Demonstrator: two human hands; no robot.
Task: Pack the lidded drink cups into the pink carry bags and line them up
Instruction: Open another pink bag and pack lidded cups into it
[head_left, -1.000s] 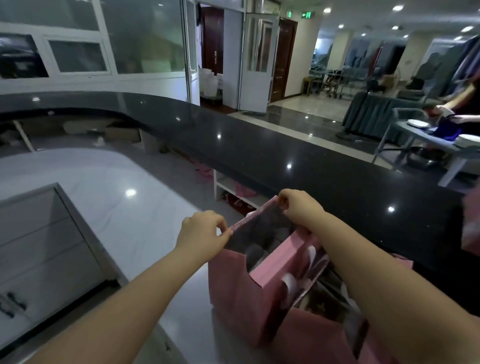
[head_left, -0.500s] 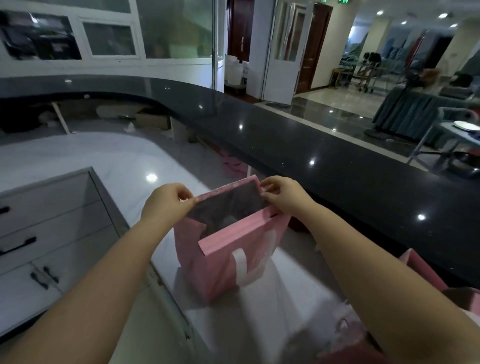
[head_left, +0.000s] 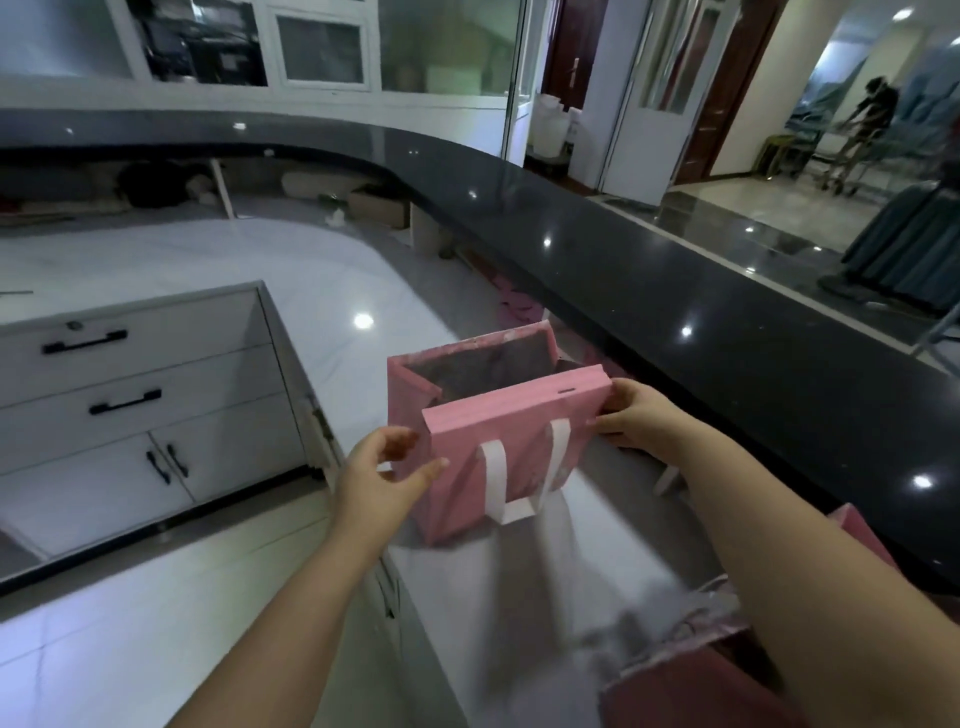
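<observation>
A pink carry bag (head_left: 457, 467) with white strap handles stands upright and open on the white counter (head_left: 582, 561). Its inside looks dark and I cannot see a cup in it. My right hand (head_left: 631, 413) pinches the bag's near right top corner. Just left of the bag's near left corner hovers my left hand (head_left: 384, 470), fingers apart, holding nothing. Another pink bag (head_left: 691, 686) sits blurred at the bottom right, partly behind my right forearm. No drink cup shows clearly.
A long black curved countertop (head_left: 649, 270) runs behind the bag. Grey drawers and cabinets (head_left: 130, 405) stand to the left across a white floor gap. A pink bag edge (head_left: 862, 535) shows by the black ledge on the right.
The pink bag was carried left and set down on the white counter. My left hand has let go of its rim; my right hand shifted to the near right corner.
</observation>
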